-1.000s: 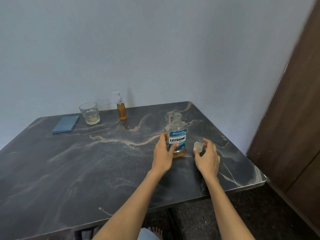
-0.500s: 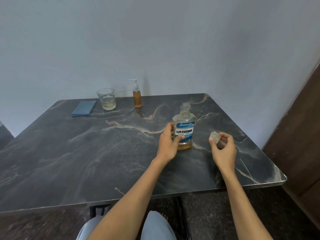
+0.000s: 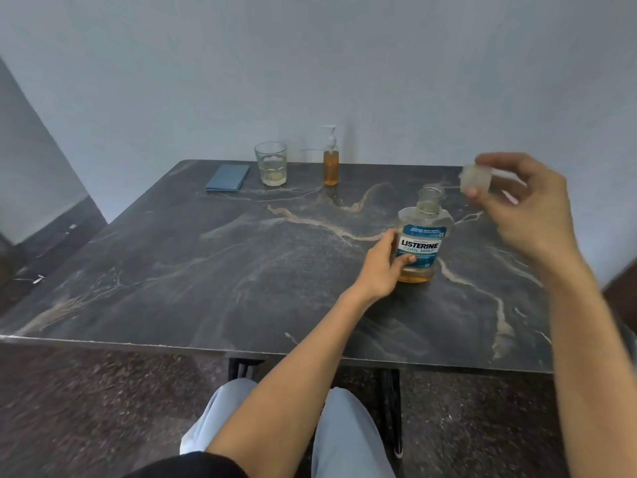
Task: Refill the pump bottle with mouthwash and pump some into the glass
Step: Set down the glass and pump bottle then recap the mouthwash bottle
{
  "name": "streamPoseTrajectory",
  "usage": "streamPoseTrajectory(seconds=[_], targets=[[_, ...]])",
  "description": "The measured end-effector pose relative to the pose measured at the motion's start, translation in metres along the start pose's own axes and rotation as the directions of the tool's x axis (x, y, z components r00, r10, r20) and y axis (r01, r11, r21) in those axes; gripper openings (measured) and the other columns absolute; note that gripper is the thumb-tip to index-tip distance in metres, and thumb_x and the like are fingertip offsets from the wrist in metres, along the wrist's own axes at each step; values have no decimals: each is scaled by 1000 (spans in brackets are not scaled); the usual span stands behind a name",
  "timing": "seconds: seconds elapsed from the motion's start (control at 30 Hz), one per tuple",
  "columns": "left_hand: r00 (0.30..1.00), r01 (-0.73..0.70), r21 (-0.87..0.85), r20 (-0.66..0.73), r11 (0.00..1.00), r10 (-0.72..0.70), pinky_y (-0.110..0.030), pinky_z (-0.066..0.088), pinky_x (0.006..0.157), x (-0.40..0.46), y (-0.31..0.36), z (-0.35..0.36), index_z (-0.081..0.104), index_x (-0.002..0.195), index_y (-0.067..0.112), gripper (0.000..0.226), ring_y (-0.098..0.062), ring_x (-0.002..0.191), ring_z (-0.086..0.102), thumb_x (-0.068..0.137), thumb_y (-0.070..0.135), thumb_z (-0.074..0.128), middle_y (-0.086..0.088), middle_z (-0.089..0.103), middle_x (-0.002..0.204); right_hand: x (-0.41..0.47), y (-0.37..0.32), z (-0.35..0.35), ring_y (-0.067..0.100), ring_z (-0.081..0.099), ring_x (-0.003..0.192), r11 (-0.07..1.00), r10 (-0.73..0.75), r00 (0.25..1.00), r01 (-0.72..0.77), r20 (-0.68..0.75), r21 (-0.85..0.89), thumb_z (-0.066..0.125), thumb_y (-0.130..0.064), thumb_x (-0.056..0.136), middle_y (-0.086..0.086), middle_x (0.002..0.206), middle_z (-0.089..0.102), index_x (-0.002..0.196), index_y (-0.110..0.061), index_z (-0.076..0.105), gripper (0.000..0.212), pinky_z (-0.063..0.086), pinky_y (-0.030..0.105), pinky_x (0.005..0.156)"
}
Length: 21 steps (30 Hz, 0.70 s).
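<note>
Fingers (image 3: 396, 251) grip mouthwash bottle (image 3: 423, 241); right hand (image 3: 520, 205) raised, pinching cap (image 3: 476, 178).

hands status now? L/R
Left hand: grips the mouthwash bottle standing on the table.
Right hand: pinches the bottle's cap, raised.

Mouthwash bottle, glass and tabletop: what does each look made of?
Mouthwash bottle: clear, glossy, probably plastic; amber liquid shows through low in it, under a printed blue label.
Glass: transparent, seemingly real glass; thick base, faceted wall, pale liquid visible.
Table: dark slab with tan and white veins and a dull sheen, like marble or a marble-look laminate; the picture leaves that open.
</note>
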<state>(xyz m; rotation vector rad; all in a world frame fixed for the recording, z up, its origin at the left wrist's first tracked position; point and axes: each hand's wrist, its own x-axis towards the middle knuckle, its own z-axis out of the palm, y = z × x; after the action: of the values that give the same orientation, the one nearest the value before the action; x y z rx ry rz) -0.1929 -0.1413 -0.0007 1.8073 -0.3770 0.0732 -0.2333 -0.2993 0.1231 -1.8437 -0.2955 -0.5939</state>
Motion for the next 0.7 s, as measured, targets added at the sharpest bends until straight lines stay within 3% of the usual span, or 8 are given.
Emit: streamPoseTrajectory(seconds=[0.07,0.17,0.3,0.47,0.57,0.63,0.7], targets=[[1000,2,-5,-2,1000,-2,-23,42,97,-1,0,0,44,124,1,34,-21,119,53,92,3,55,-14,57,128,13,-13,0,1,62,96,989,-23,994,38,110,-141,70,-4,81,-4,109,65,103,-27,63,32,50,11,75],[1000,8,-14,10,1000,-7,-20,41,95,-2,0,0,45,122,2,32,-19,118,53,92,3,54,-13,57,128,27,-24,4,11,58,103,936,-2,978,75,209,-343,64,0,84,-2,114,62,105,-27,65,34,49,24,84],[1000,6,-38,10,999,-5,-20,41,96,-2,-3,1,45,124,4,33,-15,117,53,92,3,54,-10,57,128,36,-25,11,15,52,107,850,54,960,100,274,-517,59,4,85,5,121,61,113,-21,65,37,36,24,86],[1000,-13,-35,-1,999,13,2,38,81,-2,-7,0,45,124,5,32,-5,109,50,92,2,53,-9,57,127,38,-20,15,16,50,111,797,107,951,93,291,-597,53,7,88,5,127,58,117,-19,64,40,33,22,86],[1000,-10,-33,-4,999,10,3,37,81,-2,-8,0,45,124,4,33,-7,110,50,92,1,52,-10,57,127,38,-18,17,20,52,113,783,131,943,91,306,-615,51,7,89,3,128,57,115,-25,64,44,41,30,93],[1000,-10,-35,-5,999,10,2,37,82,-2,-8,1,44,126,5,34,-7,111,50,92,1,53,-10,57,128,37,-18,19,14,54,104,781,139,941,87,308,-618,50,9,89,2,128,57,115,-29,63,48,43,35,95],[1000,-12,-35,-5,999,12,2,38,83,-3,-9,1,44,126,5,35,-8,112,50,92,1,52,-11,56,128,36,-20,21,7,51,91,785,124,943,98,310,-612,48,11,89,3,129,55,118,-30,62,52,42,30,89]])
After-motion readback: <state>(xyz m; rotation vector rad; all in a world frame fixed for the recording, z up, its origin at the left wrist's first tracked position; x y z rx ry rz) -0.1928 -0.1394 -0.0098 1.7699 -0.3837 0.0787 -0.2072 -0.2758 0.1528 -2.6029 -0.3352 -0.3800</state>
